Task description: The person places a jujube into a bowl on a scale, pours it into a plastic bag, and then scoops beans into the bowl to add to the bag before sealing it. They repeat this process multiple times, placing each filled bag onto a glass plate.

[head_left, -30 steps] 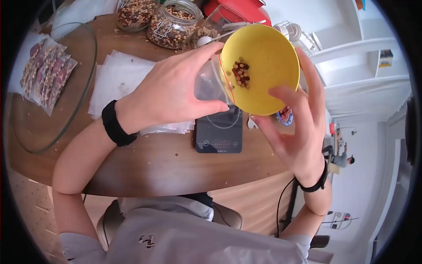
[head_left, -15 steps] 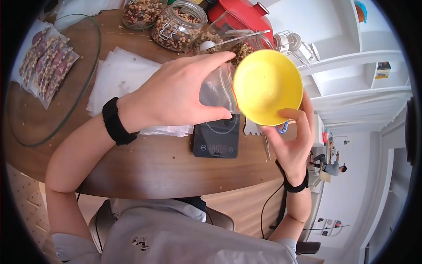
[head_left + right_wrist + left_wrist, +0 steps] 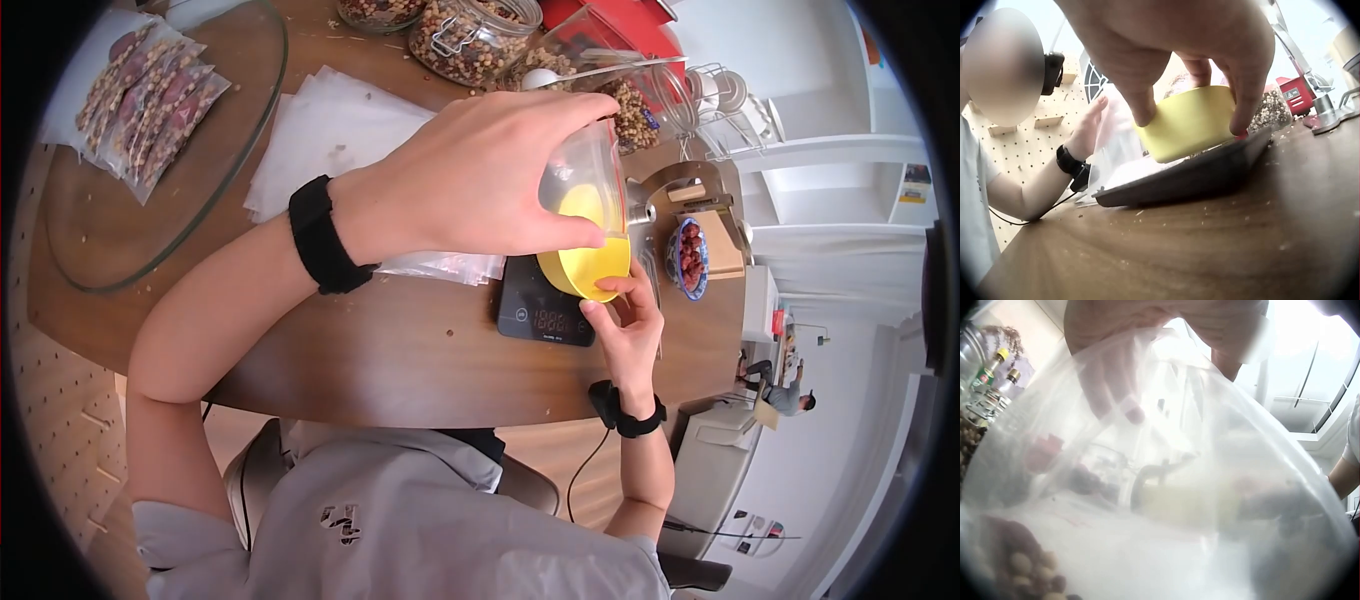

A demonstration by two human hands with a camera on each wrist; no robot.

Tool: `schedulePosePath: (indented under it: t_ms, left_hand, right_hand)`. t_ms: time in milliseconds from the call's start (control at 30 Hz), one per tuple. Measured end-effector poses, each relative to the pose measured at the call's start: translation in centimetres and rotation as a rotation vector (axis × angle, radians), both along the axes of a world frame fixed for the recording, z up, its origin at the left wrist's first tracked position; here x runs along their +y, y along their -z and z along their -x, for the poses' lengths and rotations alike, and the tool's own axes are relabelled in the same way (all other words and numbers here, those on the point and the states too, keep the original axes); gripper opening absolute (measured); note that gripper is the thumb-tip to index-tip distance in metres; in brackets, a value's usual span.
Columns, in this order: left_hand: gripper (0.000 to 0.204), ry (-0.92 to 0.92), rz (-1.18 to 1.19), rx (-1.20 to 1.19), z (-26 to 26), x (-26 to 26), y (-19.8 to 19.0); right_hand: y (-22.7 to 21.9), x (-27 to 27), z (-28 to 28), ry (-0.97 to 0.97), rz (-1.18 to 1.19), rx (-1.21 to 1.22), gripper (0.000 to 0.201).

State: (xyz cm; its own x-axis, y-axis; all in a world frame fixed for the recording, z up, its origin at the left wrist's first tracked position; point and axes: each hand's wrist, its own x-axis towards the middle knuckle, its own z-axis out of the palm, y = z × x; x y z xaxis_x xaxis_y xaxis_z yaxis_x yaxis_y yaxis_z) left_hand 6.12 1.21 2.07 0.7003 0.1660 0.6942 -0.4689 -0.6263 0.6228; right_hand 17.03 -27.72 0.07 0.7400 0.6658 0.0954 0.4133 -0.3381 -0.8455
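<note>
My left hand (image 3: 470, 185) holds a clear zip bag (image 3: 585, 165) near its red-striped mouth, thumb and forefinger spread along the edge. Through the film in the left wrist view, beans (image 3: 1022, 565) and a dark red piece show at the lower left. My right hand (image 3: 632, 345) grips a yellow bowl (image 3: 605, 268) by its rim, thumb on the near side. The bowl is right over a black kitchen scale (image 3: 515, 295) with a lit display, and the bag partly hides it. In the right wrist view the bowl (image 3: 1191, 125) tilts slightly, low over the scale.
Flat empty bags (image 3: 330, 140) lie left of the scale. Filled bags (image 3: 150, 105) rest by a glass plate at the far left. Behind stand an open jar of beans (image 3: 470, 40) and a glass container with a white spoon (image 3: 540, 78). A patterned bowl of red fruit (image 3: 690, 260) sits right.
The yellow bowl held several beans one second ago; half a second ago its inside looked bare. My right hand has brought it down to the scale. My left hand still holds the bag.
</note>
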Motion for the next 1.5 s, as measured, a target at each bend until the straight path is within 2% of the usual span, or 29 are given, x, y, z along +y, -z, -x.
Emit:
schedulePosePath:
  t_ms: [33, 100, 233, 267, 367, 533, 633, 667, 767, 867, 967, 1167, 1267, 1500]
  left_hand:
    - [0.083, -0.003, -0.003, -0.008, -0.1, -0.1, 0.1]
    - [0.082, 0.002, 0.004, -0.009, -0.1, -0.1, 0.1]
    - [0.081, 0.057, 0.005, 0.047, 0.3, -0.3, -0.3]
    - [0.081, 0.078, -0.007, 0.069, 0.3, -0.4, -0.4]
    - [0.082, 0.118, -0.039, 0.112, 0.7, -0.8, -0.7]
    - [0.083, 0.124, -0.075, 0.151, 0.8, -1.1, -0.8]
    - [0.083, 0.128, -0.083, 0.151, 1.0, -1.1, -0.9]
    - [0.083, 0.13, -0.08, 0.15, 1.0, -1.1, -0.9]
    - [0.082, 0.128, -0.082, 0.157, 0.9, -1.1, -0.8]
    - [0.081, 0.119, -0.093, 0.159, 0.8, -1.2, -0.7]
    - [0.081, 0.119, -0.099, 0.173, 0.9, -1.3, -0.7]
    - [0.08, 0.119, -0.098, 0.176, 0.9, -1.4, -0.7]
    - [0.08, 0.121, -0.1, 0.179, 0.9, -1.4, -0.7]
    - [0.079, 0.114, -0.102, 0.161, 0.9, -1.4, -0.5]
  right_hand:
    - [0.2, 0.0, 0.1, -0.004, 0.014, -0.01, 0.041]
    - [-0.3, 0.4, 0.6, -0.013, 0.069, -0.214, 0.051]
    - [-4.2, 1.3, -1.4, -0.012, 0.045, -0.471, 0.062]
    - [-5.0, 1.8, -2.4, 0.013, 0.0, -0.398, 0.051]
    - [-8.0, 6.2, -5.0, 0.017, -0.091, -0.089, 0.049]
    - [-10.9, 14.1, -10.0, -0.078, -0.062, -0.026, 0.052]
    - [-11.7, 16.9, -12.5, -0.175, -0.025, 0.009, 0.044]
    - [-11.8, 17.5, -13.0, -0.219, -0.006, 0.001, 0.029]
    - [-11.6, 18.5, -13.4, -0.184, 0.047, -0.064, 0.022]
    - [-11.2, 19.0, -13.3, -0.194, 0.035, -0.145, 0.024]
    - [-10.8, 19.3, -14.2, -0.122, -0.051, -0.148, 0.024]
    - [-10.9, 19.2, -15.4, -0.008, -0.064, -0.079, 0.024]
    - [-11.5, 19.1, -14.5, -0.062, -0.028, -0.085, 0.025]
    - [-12.5, 20.0, -14.9, -0.216, 0.027, -0.273, 0.028]
